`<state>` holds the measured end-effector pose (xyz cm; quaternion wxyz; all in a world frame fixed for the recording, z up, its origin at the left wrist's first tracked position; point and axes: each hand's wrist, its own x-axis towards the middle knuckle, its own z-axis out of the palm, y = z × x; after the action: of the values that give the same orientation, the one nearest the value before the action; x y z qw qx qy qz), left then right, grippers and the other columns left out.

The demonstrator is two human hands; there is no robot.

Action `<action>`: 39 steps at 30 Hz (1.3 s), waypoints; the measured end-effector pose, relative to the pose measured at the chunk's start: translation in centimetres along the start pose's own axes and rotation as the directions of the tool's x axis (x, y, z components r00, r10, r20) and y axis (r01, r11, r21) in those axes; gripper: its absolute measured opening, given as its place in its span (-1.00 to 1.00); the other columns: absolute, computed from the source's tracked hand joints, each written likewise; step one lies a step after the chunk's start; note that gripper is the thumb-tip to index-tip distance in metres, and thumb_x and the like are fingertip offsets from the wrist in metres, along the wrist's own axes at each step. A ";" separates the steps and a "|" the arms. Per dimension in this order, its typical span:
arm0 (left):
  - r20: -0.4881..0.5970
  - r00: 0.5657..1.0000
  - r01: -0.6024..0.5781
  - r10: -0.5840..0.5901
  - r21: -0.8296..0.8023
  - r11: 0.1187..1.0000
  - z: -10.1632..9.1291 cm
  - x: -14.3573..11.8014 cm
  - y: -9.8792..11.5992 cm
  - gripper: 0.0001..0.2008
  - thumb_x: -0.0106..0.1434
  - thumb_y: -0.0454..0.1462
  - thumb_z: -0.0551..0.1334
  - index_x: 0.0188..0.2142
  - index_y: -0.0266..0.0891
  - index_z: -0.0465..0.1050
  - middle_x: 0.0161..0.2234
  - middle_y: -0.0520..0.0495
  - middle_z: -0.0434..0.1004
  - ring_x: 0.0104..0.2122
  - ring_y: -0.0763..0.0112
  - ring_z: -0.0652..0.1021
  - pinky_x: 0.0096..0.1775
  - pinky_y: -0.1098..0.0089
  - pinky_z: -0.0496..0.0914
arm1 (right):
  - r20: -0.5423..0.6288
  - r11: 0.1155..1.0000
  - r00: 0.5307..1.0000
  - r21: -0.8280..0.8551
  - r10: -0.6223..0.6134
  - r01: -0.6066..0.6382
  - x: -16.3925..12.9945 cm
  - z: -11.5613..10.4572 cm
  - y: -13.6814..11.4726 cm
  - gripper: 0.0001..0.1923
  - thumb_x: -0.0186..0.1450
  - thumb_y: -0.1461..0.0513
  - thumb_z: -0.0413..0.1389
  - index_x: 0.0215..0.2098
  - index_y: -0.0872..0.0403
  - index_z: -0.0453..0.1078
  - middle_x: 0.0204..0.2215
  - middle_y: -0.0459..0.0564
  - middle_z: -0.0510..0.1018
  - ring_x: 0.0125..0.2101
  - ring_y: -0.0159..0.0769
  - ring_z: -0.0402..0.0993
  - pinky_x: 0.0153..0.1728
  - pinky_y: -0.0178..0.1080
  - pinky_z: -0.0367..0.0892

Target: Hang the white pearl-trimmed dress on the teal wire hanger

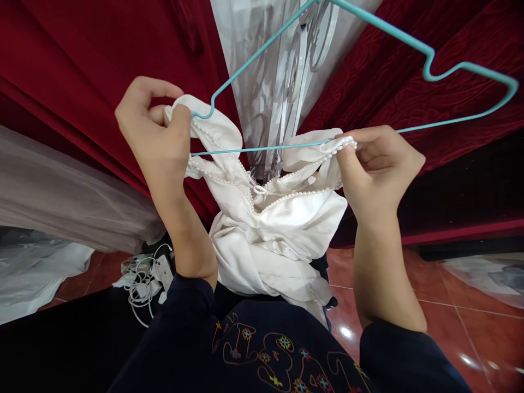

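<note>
Red drapes and a pale sheer panel [282,71] fill the background above a glossy tiled floor [450,311]. Left hand [153,128] pinches a white dress's [278,229] pearl-edged strap at the teal hanger's [368,19] left notch — right hand [379,166] grips the other strap on the bar. Keeping both straps taut and level should seat them evenly. Hanger runs left-right; dress hangs neckline-up, skirt bunched toward the lap.

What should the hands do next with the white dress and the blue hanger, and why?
Probably the right hand should slide its pearl-trimmed strap outward toward the hanger's free right shoulder. The left hand already pinches the other strap around the hanger's left notch, while the right strap only sits on the bottom bar, and the white dress hangs bunched.
</note>
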<state>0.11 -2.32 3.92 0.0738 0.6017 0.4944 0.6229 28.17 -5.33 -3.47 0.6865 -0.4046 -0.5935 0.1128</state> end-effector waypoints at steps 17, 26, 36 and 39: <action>0.496 0.815 0.509 -0.300 -0.364 0.780 5.3 -8.6 -1.8 -0.56 0.36 0.11 0.29 -0.11 -0.22 0.55 -0.18 -0.18 0.62 -0.23 0.27 0.63 -0.24 0.36 0.51 | -0.013 0.998 1.000 0.057 0.009 -0.008 -0.3 1.1 0.9 -0.89 0.32 0.15 0.25 -0.26 0.01 0.54 -0.38 -0.11 0.58 -0.39 -0.39 0.50 -0.35 -0.29 0.37; 0.291 0.912 0.405 -0.288 -0.742 0.534 9.1 -8.3 -1.0 -0.69 0.48 0.03 0.15 -0.19 -0.16 0.28 -0.26 -0.09 0.52 0.00 0.20 0.63 -0.02 0.26 0.53 | -0.022 1.000 1.000 0.022 -0.015 0.015 -0.7 1.3 1.4 -0.86 0.34 0.12 0.23 -0.19 -0.02 0.55 -0.39 -0.11 0.53 -0.40 -0.39 0.46 -0.38 -0.29 0.34; 0.275 0.915 0.402 -0.296 -0.690 0.602 6.7 -7.4 -0.3 -0.68 0.43 0.04 0.20 -0.25 -0.09 0.23 -0.35 -0.03 0.41 -0.12 0.24 0.61 -0.28 0.39 0.48 | -0.591 0.973 0.774 -0.173 -0.226 0.152 2.6 -6.3 7.2 -0.72 -0.03 0.59 0.09 -0.48 0.15 0.36 -0.53 -0.20 0.37 -0.66 -0.64 0.09 -0.61 -0.39 -0.17; 0.285 0.908 0.418 -0.308 -0.675 0.608 6.5 -7.5 -0.1 -0.67 0.44 0.05 0.19 -0.25 -0.09 0.21 -0.34 -0.03 0.41 -0.10 0.24 0.60 -0.28 0.40 0.47 | -0.524 0.978 0.834 -0.194 -0.170 0.077 5.8 -8.7 7.6 -0.67 -0.03 0.65 0.11 -0.53 0.15 0.37 -0.59 -0.25 0.38 -0.66 -0.63 0.18 -0.58 -0.42 -0.11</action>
<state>7.41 -4.01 -2.58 0.4637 0.4521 0.3141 0.6941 40.12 -0.43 -4.21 0.7952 -0.4360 -0.4094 -0.0995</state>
